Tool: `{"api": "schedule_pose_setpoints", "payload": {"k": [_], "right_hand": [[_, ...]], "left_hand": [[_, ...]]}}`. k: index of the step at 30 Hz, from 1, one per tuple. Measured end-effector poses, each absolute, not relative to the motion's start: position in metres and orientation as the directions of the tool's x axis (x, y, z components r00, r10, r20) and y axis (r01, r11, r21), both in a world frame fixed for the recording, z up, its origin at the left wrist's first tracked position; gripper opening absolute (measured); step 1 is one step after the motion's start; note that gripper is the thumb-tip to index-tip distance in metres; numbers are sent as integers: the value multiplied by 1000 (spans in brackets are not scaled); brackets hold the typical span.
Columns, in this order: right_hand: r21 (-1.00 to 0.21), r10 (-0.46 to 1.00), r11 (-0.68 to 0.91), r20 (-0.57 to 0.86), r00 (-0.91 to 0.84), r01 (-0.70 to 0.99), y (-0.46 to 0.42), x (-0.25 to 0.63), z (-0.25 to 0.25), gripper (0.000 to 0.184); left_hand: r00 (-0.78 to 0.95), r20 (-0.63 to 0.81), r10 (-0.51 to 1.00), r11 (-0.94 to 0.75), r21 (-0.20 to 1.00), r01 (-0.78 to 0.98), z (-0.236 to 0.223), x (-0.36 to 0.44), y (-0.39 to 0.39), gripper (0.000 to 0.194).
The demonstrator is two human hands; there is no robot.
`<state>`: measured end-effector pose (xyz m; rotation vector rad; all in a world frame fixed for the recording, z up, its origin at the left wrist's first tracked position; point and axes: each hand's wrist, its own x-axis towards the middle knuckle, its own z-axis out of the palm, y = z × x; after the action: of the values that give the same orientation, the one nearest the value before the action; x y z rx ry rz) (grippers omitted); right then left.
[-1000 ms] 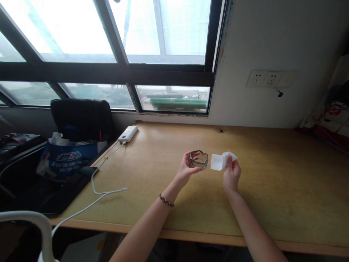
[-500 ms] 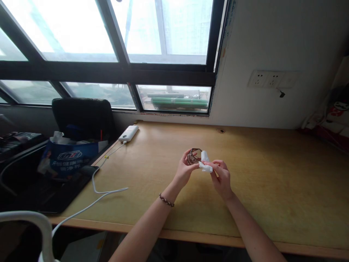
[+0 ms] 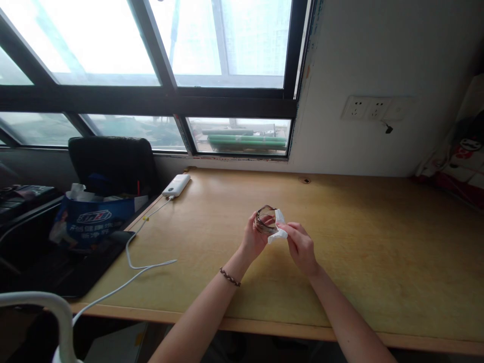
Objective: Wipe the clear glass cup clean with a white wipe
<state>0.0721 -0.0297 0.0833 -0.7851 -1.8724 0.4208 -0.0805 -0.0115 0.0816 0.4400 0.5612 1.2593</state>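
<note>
My left hand (image 3: 253, 241) is closed around a brown, see-through object (image 3: 265, 219) with a thin dark rim. Its fingers show through the clear part. Whether this is a small glass or a pair of glasses, I cannot tell. Pinched in my right hand (image 3: 300, 246) is a white tissue (image 3: 279, 235), folded over the right edge of the brown object, one part standing above the fingers and one below. Both hands are raised over the wooden desk (image 3: 363, 252), close together at its middle. The tissue hides the object's right side.
A white power bank (image 3: 176, 185) lies at the desk's back left corner, its white cable (image 3: 151, 268) trailing to the front edge. Left of the desk are a black chair (image 3: 113, 161) and a blue bag (image 3: 94, 222). A window and wall sockets (image 3: 366, 108) are behind.
My right hand and the tissue have shifted left, further over the brown object. My left hand has tilted the object, so more fingers show behind it. The view has moved slightly.
</note>
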Motion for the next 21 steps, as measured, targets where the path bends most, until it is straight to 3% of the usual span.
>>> {"api": "schedule_pose_setpoints", "payload": {"k": [6,12,16,21], "right_hand": [[-617,699,708,682,-216,342,-28,74,85,32],[-645,715,695,666,-211,317,-28,76,86,30],[-645,703,711,655,-278,278,-27,78,89,29],[-654,676,726,623,-394,214,-22,82,87,28]], "left_hand": [[363,-242,900,432,618,-657,75,-82,-13,56],[549,-304,779,613,558,-560,79,-82,-16,51],[698,-364,616,731,594,-335,78,-83,-16,55],[729,-402,554,750,621,-227,60,-83,-15,61]]}}
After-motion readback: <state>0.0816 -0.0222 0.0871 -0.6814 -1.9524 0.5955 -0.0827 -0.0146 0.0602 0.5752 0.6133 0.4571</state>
